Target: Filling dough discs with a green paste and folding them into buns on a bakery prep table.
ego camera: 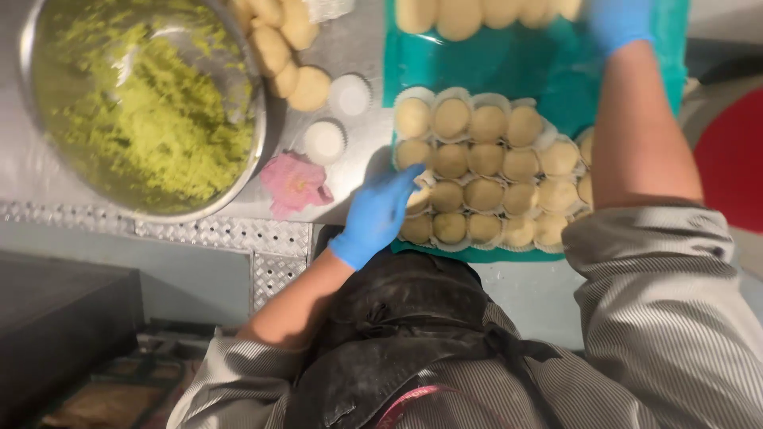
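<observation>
Both my hands wear blue gloves. My left hand [377, 213] rests at the near left corner of a block of pale dough balls in white paper cups [485, 171], its fingertips touching a cup there. The balls stand in rows on a teal tray [517, 67]. My right hand [620, 22] reaches to the tray's far edge, next to a row of bare dough balls [461, 16]; its fingers are cut off by the frame's top edge.
A large steel bowl [143, 103] of green crumbly filling sits at the left on a metal counter. More dough balls [290, 56] lie beside it, with two empty white paper cups [338, 115] and a pink crumpled cloth [294, 184].
</observation>
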